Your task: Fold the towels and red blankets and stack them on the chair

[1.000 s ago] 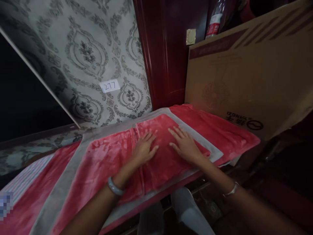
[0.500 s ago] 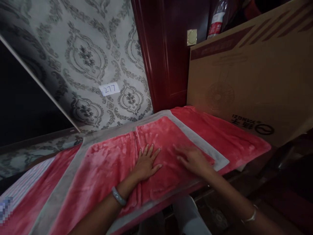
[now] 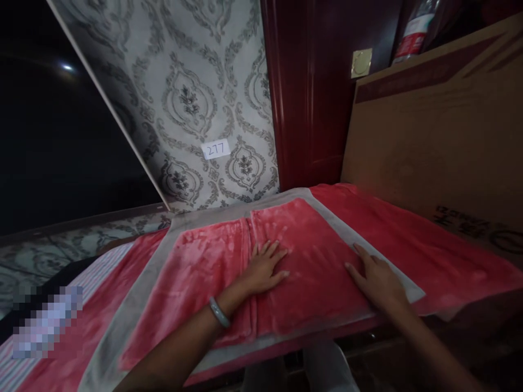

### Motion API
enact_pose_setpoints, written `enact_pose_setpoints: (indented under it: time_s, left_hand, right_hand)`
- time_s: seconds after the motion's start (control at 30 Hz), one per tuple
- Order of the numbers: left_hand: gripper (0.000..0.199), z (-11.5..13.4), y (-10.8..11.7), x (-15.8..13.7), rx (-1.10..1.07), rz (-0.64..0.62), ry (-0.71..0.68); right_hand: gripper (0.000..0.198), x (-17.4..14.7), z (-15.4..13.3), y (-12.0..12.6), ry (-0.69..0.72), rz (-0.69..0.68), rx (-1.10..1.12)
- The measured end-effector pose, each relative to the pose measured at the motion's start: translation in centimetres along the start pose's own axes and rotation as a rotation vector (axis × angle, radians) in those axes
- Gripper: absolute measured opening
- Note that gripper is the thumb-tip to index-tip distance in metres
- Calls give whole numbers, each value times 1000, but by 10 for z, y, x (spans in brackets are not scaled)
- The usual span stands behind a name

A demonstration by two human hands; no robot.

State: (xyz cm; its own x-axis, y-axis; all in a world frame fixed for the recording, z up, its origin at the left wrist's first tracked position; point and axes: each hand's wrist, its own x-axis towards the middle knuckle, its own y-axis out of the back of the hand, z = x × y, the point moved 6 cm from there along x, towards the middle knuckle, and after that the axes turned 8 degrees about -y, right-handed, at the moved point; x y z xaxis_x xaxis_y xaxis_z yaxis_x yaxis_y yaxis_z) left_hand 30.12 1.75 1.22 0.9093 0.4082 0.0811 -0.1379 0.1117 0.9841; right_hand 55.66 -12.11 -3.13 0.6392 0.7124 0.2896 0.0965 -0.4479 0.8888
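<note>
A plush red blanket (image 3: 310, 277), folded so two flaps meet along a crease, lies on a grey-white cloth layer (image 3: 153, 261). More red plush fabric (image 3: 392, 234) spreads beneath. Near the crease, my left hand (image 3: 263, 272) rests flat on the right flap with its fingers spread. My right hand (image 3: 379, 283) is at that flap's right edge, beside the grey-white border. Its thumb and forefinger are apart, with no fabric visibly pinched; the other fingers are partly hidden.
A large cardboard box (image 3: 433, 141) stands at the right, with a plastic bottle (image 3: 414, 35) behind its top edge. A dark screen (image 3: 69, 125) is at the left. Patterned wallpaper bears a paper label (image 3: 216, 148). Striped cloth (image 3: 104, 267) lies at the left.
My right hand has moved right, from over the right flap to its edge. The left hand stays flat near the crease. The view has shifted left.
</note>
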Motion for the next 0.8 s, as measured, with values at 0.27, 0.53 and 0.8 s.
enact_pose_setpoints:
  time_s: [0.27, 0.53, 0.8]
  left_hand:
    - [49, -121, 68, 6, 82, 113, 483]
    - [42, -192, 64, 18, 106, 41, 633]
    - [44, -235, 57, 40, 82, 4, 600]
  right_hand:
    - [67, 9, 28, 0, 27, -12, 228]
    - [80, 11, 49, -19, -22, -114, 314]
    - [89, 13, 52, -13, -38, -194, 242]
